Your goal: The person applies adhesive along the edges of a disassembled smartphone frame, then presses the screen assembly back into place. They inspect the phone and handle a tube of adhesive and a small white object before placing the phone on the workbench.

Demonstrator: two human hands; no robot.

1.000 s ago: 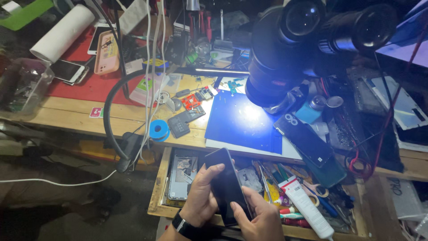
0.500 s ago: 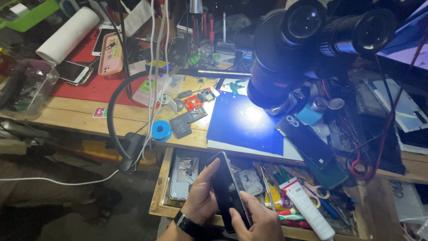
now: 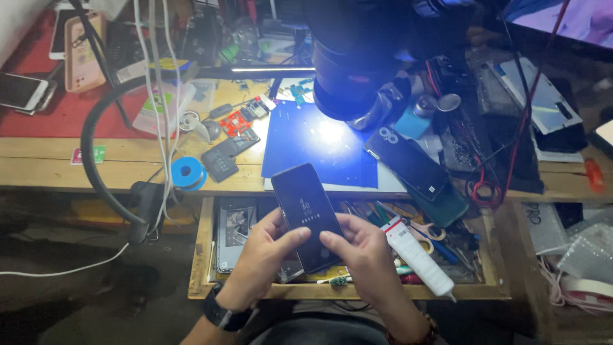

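A black smartphone (image 3: 306,207) with a faintly lit screen is held face up over an open wooden drawer (image 3: 199,255). My left hand (image 3: 265,255) grips its lower left edge, thumb across the screen. My right hand (image 3: 361,252) holds the lower right edge, thumb resting on the glass. A dark watch sits on my left wrist. The phone's top end tilts away toward the blue work mat (image 3: 319,144).
A microscope head (image 3: 357,64) hangs over the lit mat. Another dark phone (image 3: 408,163) lies right of the mat. A white tube (image 3: 418,259), tools and phone parts fill the drawer. Blue tape roll (image 3: 189,171), cables and phones (image 3: 22,89) crowd the bench.
The phone has turned from edge-on to screen up, and the screen now shows faint text. The view has shifted closer and lower over the bench.
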